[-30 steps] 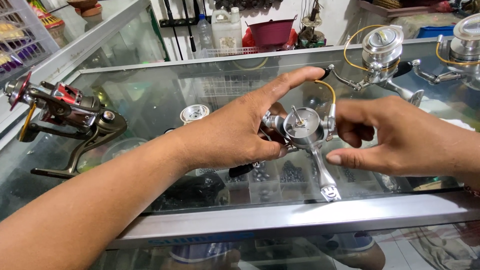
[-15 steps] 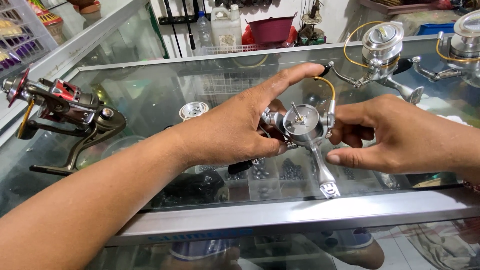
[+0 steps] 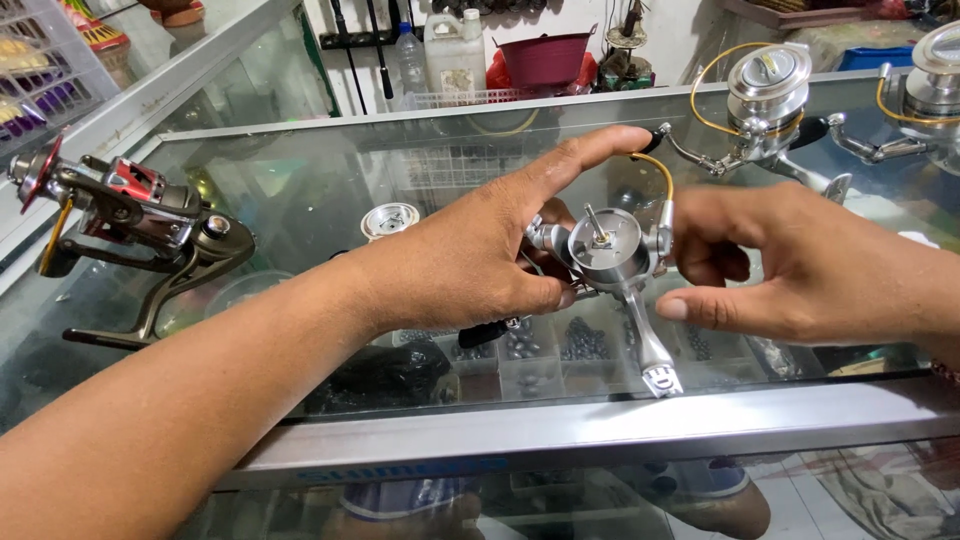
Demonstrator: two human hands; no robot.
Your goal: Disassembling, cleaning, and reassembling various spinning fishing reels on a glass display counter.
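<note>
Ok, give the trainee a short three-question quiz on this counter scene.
1. True or false: the left hand grips the silver spinning reel over the glass counter.
2. Which lies on the glass behind the left wrist? A) loose silver spool B) red bucket C) scissors
3. Fill in: the dark reel with red trim stands at the ___ side of the counter as the camera sees it.

Key
1. True; the right hand is beside the reel, and whether it touches cannot be told.
2. A
3. left
</note>
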